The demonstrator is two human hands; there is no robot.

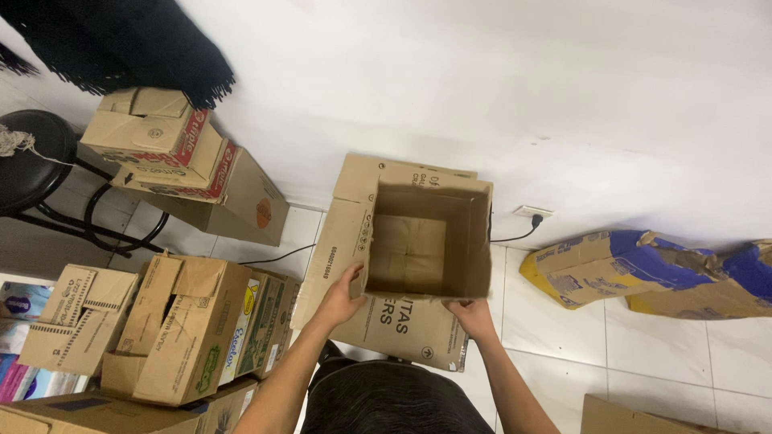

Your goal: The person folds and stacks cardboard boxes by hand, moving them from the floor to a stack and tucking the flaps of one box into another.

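Your left hand (342, 296) grips the near-left corner and your right hand (472, 315) the near-right bottom edge of the open cardboard box (426, 239), held between them just ahead, mouth facing you, above the flattened carton (394, 321).

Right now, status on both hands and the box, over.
Left hand grips the open cardboard box at its near left corner. Right hand holds its near right edge. Box empty, flaps open. Stacked cartons close on the left.
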